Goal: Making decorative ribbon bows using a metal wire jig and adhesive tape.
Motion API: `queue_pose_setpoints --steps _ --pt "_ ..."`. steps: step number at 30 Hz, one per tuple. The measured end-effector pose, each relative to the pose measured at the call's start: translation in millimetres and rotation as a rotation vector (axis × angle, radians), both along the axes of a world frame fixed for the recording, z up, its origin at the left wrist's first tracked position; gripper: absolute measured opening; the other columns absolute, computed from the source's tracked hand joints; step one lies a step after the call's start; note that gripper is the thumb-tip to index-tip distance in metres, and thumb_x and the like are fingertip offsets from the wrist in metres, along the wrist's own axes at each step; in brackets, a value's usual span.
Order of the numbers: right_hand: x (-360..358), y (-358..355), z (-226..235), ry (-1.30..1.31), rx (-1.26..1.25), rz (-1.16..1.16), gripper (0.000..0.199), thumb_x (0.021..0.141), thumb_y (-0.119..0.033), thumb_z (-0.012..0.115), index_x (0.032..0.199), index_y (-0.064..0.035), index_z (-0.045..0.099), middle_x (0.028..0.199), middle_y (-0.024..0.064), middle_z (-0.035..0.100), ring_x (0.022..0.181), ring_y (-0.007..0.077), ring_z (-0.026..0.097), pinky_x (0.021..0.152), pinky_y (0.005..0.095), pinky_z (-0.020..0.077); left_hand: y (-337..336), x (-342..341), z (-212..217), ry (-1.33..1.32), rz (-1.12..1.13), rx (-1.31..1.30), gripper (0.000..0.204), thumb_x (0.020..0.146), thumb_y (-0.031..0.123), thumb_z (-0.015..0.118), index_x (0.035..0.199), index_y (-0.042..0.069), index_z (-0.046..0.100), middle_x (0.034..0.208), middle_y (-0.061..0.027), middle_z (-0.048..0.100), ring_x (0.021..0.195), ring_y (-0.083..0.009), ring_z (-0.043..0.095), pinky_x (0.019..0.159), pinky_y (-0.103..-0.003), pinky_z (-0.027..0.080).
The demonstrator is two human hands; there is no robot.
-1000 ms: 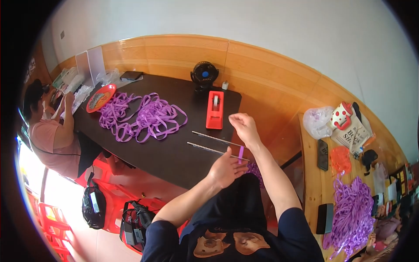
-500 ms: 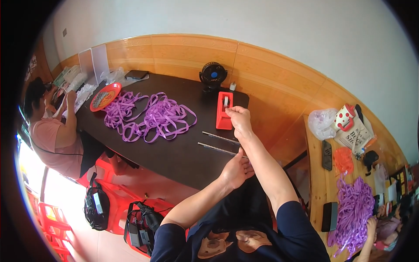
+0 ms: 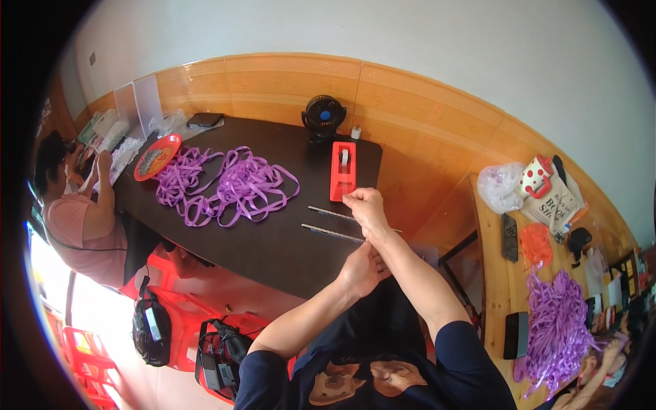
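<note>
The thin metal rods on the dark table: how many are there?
2. Both lie side by side near the table's front right edge: one rod nearer the red tape dispenser, the other rod just below it.

Single head-worn fisheye view, aimed steeply down over the dark table, table seen near, edges bent toward the rim.

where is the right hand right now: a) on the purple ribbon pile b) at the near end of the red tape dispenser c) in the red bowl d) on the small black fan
b: the right hand is raised at the near end of the red tape dispenser, well clear of the purple ribbon pile and the black fan.
</note>
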State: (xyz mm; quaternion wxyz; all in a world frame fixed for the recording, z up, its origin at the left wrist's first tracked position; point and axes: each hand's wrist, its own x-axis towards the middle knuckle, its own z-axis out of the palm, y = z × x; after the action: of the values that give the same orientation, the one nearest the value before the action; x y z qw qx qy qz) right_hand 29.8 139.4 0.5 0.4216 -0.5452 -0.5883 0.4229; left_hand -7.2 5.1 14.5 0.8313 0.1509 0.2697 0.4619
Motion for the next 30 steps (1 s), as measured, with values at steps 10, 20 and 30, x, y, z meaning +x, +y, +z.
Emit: queue_pose_setpoints --steps 10,20,30 --pt "86.0 21.1 3.2 -0.103 0.349 0.334 0.012 0.073 -0.011 0.070 0.071 0.0004 0.067 0.095 0.0203 0.061 0.096 0.0296 0.058 0.078 0.0352 0.0457 6.3 0.9 -10.1 0.052 -0.064 -0.046 0.075 0.097 0.058 0.025 0.135 -0.006 0.033 0.128 -0.0165 0.050 0.112 -0.0290 0.050 0.093 -0.038 0.038" --pt "146.9 -13.9 27.2 -0.082 -0.188 0.843 0.017 0.089 -0.013 0.059 0.079 -0.0009 0.063 0.125 0.0141 0.053 0.106 0.0168 0.051 0.090 0.0298 0.0398 5.1 -2.4 -3.1 0.085 -0.061 -0.029 0.073 0.098 0.055 0.023 0.137 -0.006 0.032 0.134 -0.0186 0.045 0.120 -0.0318 0.046 0.098 -0.040 0.036" --pt "144.1 -10.0 6.0 0.029 -0.175 0.799 0.016 0.083 -0.010 0.060 0.072 0.0004 0.060 0.084 0.0048 0.053 0.079 0.0125 0.050 0.076 0.0281 0.0416 3.8 -2.1 -3.8 0.095 -0.072 -0.022 0.072 0.099 0.054 0.022 0.138 -0.005 0.032 0.137 -0.0184 0.044 0.119 -0.0304 0.046 0.097 -0.039 0.036"
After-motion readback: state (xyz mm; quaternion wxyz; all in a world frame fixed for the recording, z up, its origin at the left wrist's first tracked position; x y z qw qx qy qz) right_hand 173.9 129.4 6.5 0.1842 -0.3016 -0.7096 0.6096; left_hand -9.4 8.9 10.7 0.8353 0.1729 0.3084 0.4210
